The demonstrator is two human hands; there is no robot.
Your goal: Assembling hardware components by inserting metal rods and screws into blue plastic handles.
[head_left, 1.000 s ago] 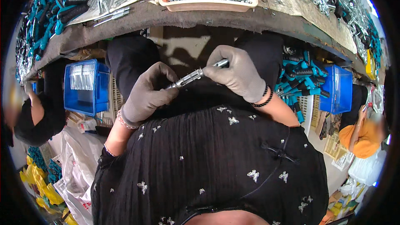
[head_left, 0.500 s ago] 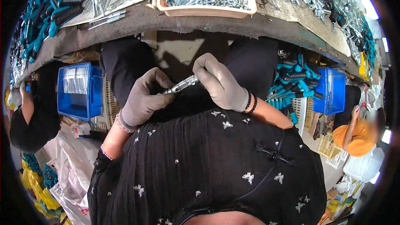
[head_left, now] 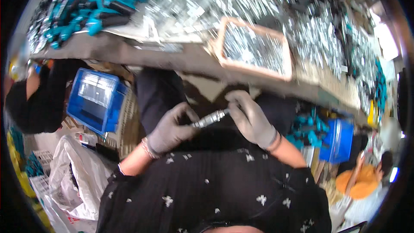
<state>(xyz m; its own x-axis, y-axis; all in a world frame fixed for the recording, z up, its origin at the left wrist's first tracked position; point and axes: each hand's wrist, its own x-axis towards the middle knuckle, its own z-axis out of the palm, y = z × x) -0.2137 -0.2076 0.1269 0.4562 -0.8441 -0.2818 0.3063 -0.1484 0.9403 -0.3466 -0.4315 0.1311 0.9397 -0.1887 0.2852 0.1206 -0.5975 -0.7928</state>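
Observation:
A short silvery metal cylinder (head_left: 210,118) with a ribbed or stepped surface lies across the space over my lap, tilted up toward the right. My left hand (head_left: 172,130), in a grey glove, pinches its lower left end between thumb and fingers. At the upper right end, the fingers of my right hand (head_left: 253,123), gloved alike, are closed on its tip. Motion blur hides the finer shape of the part and whatever small piece the right fingertips may cover.
Ahead, a bench edge (head_left: 189,60) runs across, heaped with silvery parts and teal-and-black tools (head_left: 108,4). A pale pink tray (head_left: 254,72) of small metal parts stands there. Blue crates (head_left: 110,110) flank me; a white plastic bag (head_left: 64,164) lies left. Other people sit at both sides.
The view has tilted and swung, so the bench and tray appear shifted and slanted. Both hands keep hold of the metal cylinder, in much the same pose.

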